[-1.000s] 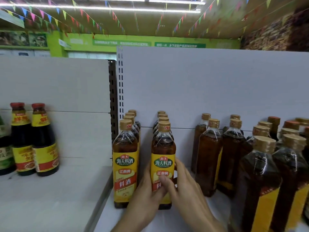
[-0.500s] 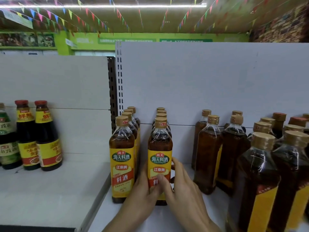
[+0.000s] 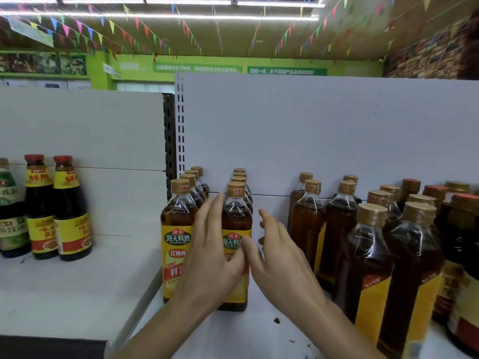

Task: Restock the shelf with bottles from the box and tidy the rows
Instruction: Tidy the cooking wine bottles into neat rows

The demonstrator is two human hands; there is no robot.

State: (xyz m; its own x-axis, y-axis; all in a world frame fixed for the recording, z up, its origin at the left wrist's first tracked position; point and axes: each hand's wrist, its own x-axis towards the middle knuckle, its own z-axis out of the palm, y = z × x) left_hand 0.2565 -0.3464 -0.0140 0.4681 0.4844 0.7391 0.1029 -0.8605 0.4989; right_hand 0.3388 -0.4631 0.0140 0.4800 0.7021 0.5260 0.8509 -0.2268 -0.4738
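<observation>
**A:** Which bottle are the hands on?

**B:** The near bottle (image 3: pixel 236 221) of the right row (image 3: pixel 239 177). It stands upright at the front of the white shelf (image 3: pixel 233 335), left of the middle.

**A:** What does it look like?

**B:** It is clear and full of amber-brown liquid, with a tan screw cap bearing a small red mark and film glinting on the shoulder. The label is yellow with a green oval logo, and the hands cover the lower part of it.

**A:** And the left hand (image 3: pixel 211 255)?

**B:** It is flat, fingers straight and together, slid up into the gap between that bottle and the front bottle of the left row (image 3: pixel 177 229). It lies along the bottle's left side with the thumb on the front of the label. Nothing is gripped.

**A:** The right hand (image 3: pixel 281 257)?

**B:** Spread wide, with the fingers reaching past the bottle's right side. They look apart from it, though I cannot be sure. The thumb rests on the label, meeting the left thumb.

**A:** How do the rows lie?

**B:** There are two, each four deep, running straight back to the white back panel, all with the same tan caps.

**A:** Neighbours?

**B:** To the right are bigger dark bottles (image 3: pixel 370 268) with gold caps, some with their labels turned aside. On the left shelf section, well apart, stand dark sauce bottles (image 3: pixel 71 216) with red caps.
</observation>
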